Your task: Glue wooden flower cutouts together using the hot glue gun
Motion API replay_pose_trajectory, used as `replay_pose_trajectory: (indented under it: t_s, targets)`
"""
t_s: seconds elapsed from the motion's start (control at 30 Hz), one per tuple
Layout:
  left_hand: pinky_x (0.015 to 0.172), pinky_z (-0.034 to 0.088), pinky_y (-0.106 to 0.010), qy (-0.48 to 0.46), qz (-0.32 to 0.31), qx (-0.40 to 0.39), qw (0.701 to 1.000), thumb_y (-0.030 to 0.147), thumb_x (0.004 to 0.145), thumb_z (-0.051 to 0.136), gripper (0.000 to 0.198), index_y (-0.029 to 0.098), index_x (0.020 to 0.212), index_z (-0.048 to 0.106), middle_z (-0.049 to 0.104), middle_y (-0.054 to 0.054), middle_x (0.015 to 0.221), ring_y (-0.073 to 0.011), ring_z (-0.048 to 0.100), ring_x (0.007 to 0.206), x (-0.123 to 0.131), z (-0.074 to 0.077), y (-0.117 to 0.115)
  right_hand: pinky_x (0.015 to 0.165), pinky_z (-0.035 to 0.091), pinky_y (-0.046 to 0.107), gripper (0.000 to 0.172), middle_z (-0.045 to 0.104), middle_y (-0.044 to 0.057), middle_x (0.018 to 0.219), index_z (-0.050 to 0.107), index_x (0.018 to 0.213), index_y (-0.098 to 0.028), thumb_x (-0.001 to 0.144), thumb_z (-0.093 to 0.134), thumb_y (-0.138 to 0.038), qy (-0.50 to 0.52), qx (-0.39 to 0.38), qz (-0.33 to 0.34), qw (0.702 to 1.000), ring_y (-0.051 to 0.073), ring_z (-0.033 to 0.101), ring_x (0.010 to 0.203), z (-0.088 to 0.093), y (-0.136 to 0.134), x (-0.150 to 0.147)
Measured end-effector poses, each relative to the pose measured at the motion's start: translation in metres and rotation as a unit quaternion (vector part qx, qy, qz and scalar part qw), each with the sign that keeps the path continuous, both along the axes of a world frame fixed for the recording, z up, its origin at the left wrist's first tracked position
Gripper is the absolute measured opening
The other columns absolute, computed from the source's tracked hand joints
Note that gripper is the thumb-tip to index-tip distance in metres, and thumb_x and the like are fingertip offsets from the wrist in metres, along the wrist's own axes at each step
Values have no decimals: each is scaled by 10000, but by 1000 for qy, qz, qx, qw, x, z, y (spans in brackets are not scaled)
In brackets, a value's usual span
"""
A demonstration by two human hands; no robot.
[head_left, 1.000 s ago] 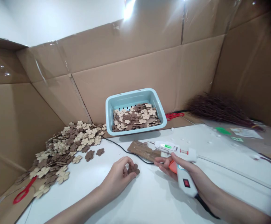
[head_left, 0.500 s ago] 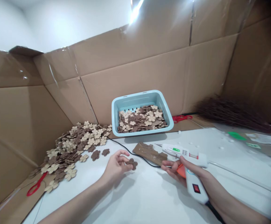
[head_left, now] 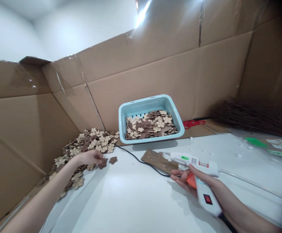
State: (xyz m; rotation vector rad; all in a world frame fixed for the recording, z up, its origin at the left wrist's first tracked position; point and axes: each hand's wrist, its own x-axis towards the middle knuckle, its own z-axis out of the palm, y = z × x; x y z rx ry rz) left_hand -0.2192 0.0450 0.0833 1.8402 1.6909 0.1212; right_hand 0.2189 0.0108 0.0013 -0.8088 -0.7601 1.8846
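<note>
We're gripping the glue gun (head_left: 195,170) in our right hand (head_left: 191,179), just in front of the blue basket (head_left: 152,118). Our left hand (head_left: 89,157), fingers curled, is touching the flower pile (head_left: 89,147) left of the basket.

Two bare forearms, no sleeves, left hand (head_left: 90,157), right hand (head_left: 191,176)

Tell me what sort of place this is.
Probably a makeshift craft station: a white table walled with cardboard, a heap of flower cutouts, and a glue gun in the right hand.
</note>
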Motion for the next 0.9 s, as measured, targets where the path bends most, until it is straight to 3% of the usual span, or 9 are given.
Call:
replay_pose_trajectory:
  t_s: [0.17,0.33,0.47,0.57,0.67,0.9]
  targets:
    - [690,461,-260,18,-6,28,999,410,676,612,303,167,858,608,660,-41,822,-189,594,766,-2,-22,6,895,557,275,301,741,138,995,703,540,-152,724,735,-389,2,-14,-2,1000,289,662,1037,-2,2,2]
    - [682,460,-266,44,2,69,997,381,668,637,501,169,1106,520,619,-30,862,-188,573,769,-4,-19,0,889,555,248,307,732,149,1003,702,542,-130,739,726,-364,4,-32,4,999,289,655,1051,-3,2,2]
    - [741,459,-306,64,-4,97,993,366,693,636,426,172,1068,582,625,-80,953,-244,574,864,8,-21,-14,940,533,302,303,736,145,1005,692,542,-151,743,721,-377,11,-36,-3,999,297,654,1055,-4,2,1]
    - [849,430,-349,78,-12,160,984,355,738,597,351,179,1041,592,580,-119,1094,-281,536,988,17,-27,-30,951,530,329,303,739,139,985,694,537,-148,726,739,-380,5,-37,-5,999,304,665,1034,-5,2,1]
    - [891,413,-364,89,-33,216,972,315,781,556,293,195,1046,587,577,-112,1107,-280,533,1017,23,-32,-45,954,530,349,308,744,121,961,698,531,-150,710,754,-393,4,-43,-7,999,305,668,1025,-7,3,0]
    - [910,414,-384,82,-4,220,972,359,875,461,295,181,1096,539,574,-118,1113,-278,529,1047,14,-48,-55,919,538,282,309,743,121,952,720,546,-132,725,737,-384,11,-43,20,999,286,662,1037,-9,5,2]
